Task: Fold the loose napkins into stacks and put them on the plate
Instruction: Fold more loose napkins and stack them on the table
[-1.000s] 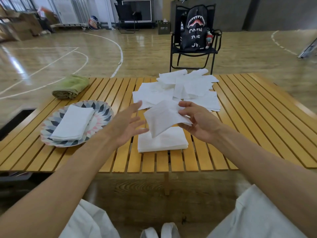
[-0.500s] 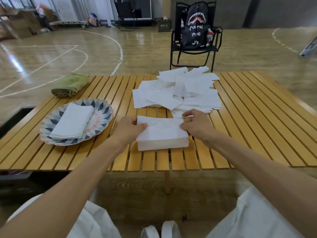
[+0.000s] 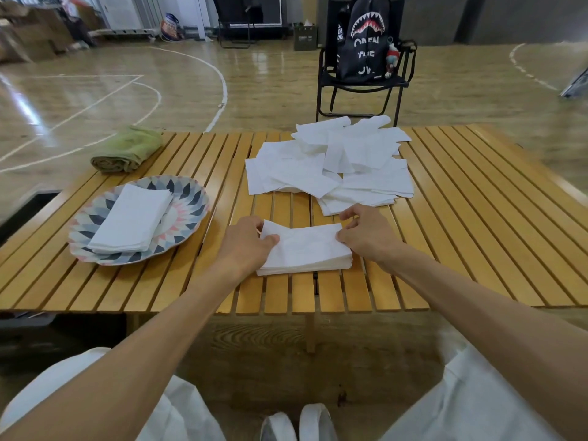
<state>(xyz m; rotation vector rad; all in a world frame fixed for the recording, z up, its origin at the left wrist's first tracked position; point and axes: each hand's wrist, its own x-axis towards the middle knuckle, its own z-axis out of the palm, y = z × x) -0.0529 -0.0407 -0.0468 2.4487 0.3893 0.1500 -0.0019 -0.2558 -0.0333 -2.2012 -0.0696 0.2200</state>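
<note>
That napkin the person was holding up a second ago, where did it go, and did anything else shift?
The napkin came down onto the folded stack near the table's front edge. The right hand, which held it in the air, now pinches its right edge there; the left hand, open before, took grip of the left edge. The plate with its napkin stack, the loose pile and the green towel stayed put.

This is an indoor sports hall, most likely a basketball court: the glossy wooden floor (image 3: 270, 81) carries white painted court lines (image 3: 219, 90), including a curved arc. A slatted wooden folding table (image 3: 477, 218) and a black folding chair (image 3: 359, 90) stand on the court, and cardboard boxes (image 3: 28, 39) are stacked along the far wall.
</note>
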